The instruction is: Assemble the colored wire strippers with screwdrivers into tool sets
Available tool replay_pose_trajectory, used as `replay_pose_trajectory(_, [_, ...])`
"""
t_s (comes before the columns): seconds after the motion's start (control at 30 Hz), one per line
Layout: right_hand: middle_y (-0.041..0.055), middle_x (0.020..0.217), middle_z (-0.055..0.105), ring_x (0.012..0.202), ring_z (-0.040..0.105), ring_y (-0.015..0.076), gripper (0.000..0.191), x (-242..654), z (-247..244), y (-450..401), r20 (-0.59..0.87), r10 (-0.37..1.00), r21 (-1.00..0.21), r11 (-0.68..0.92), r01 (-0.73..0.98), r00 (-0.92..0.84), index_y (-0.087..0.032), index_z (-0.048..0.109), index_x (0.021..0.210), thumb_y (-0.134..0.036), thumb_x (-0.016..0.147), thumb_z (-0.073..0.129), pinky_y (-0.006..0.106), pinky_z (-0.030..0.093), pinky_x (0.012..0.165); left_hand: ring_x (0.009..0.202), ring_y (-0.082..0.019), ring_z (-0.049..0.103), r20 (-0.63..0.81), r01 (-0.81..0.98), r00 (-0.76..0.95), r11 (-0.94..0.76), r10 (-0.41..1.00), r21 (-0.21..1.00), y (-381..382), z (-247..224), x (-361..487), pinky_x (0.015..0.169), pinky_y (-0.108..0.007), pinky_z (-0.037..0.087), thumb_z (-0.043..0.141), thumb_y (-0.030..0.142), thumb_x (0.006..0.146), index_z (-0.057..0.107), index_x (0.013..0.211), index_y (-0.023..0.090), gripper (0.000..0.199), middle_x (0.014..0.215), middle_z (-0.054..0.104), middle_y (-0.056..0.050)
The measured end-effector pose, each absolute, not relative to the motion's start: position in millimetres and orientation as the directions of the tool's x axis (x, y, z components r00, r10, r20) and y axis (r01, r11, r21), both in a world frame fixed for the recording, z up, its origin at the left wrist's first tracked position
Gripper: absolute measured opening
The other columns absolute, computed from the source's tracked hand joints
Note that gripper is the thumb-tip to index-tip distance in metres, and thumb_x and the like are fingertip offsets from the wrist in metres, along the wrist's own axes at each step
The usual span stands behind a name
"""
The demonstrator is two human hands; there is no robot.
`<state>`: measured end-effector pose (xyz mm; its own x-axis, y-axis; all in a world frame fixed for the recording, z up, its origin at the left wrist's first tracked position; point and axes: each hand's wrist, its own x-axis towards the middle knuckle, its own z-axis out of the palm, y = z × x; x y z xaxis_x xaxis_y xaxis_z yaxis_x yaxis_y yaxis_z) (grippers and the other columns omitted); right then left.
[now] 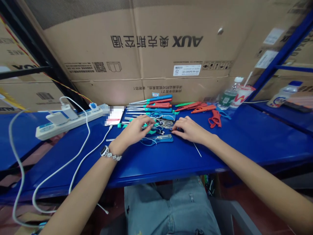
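My left hand (137, 129), a watch on its wrist, reaches over a row of tools with metal shafts and coloured plastic handles. Its thumb and fingertips come together at thin white wires, and what they pinch is too small to make out. Facing it, my right hand (188, 130) has curled fingers and thumb pressed together beside the same wires; a tiny dark bit shows at the tips. Between and below the hands lies an opened blue handle (166, 138) with bare inner parts and wires showing. Behind are whole tools with blue handles (162, 98) and a red handle (158, 105).
Red plastic shells (215, 118) lie to the right, before a water bottle (230, 94), a paper cup (243, 95) and another bottle (285, 94). At left are a power strip (73, 121), looping white cables and a phone (115, 116). A large carton (151, 58) stands behind.
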<state>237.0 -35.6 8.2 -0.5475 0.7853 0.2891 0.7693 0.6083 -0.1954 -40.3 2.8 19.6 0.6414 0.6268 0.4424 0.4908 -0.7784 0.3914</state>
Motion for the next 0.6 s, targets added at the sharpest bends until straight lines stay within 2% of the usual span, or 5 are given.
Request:
replay_pose_trajectory(0.17, [0.0041,0.085,0.074,0.078,0.063,0.0214,0.009,236,16,-50,0.362,0.758,-0.264,0.642,0.720,-0.543,-0.022,0.073,0.095,-0.027,0.096,0.067,0.040,0.044,0.083,0.096,-0.020,0.068,0.473,0.485,0.536,-0.714,0.699,0.505,-2,26,-57,0.079,-0.032,0.055,0.051,0.033,0.102,0.070,0.103,0.018,0.025,0.106,0.075,-0.008])
replay_pose_trajectory(0.3, [0.0040,0.088,0.076,0.081,0.065,0.0213,0.010,231,19,-58,0.341,0.765,-0.338,0.642,0.689,-0.546,-0.023,0.074,0.094,-0.028,0.095,0.067,0.036,0.046,0.078,0.094,-0.021,0.069,0.372,0.461,0.616,-0.700,0.695,0.545,-3,22,-71,0.084,-0.035,0.055,0.064,0.033,0.093,0.073,0.100,0.018,0.018,0.100,0.076,-0.007])
replay_pose_trajectory(0.43, [0.0038,0.087,0.076,0.080,0.068,0.0198,0.012,225,14,-57,0.345,0.812,-0.459,0.583,0.670,-0.471,-0.022,0.074,0.093,-0.031,0.095,0.067,0.034,0.048,0.076,0.093,-0.021,0.069,0.273,0.434,0.717,-0.717,0.642,0.545,-5,15,-72,0.088,-0.036,0.053,0.076,0.035,0.087,0.076,0.099,0.021,0.019,0.099,0.075,-0.006])
replay_pose_trajectory(0.6, [0.0043,0.092,0.074,0.082,0.067,0.0188,0.012,212,5,-51,0.375,0.808,-0.519,0.589,0.620,-0.454,-0.021,0.072,0.094,-0.030,0.096,0.066,0.033,0.048,0.076,0.091,-0.020,0.067,0.245,0.442,0.757,-0.751,0.606,0.491,-8,10,-61,0.085,-0.035,0.051,0.073,0.032,0.091,0.078,0.099,0.022,0.013,0.097,0.073,-0.005])
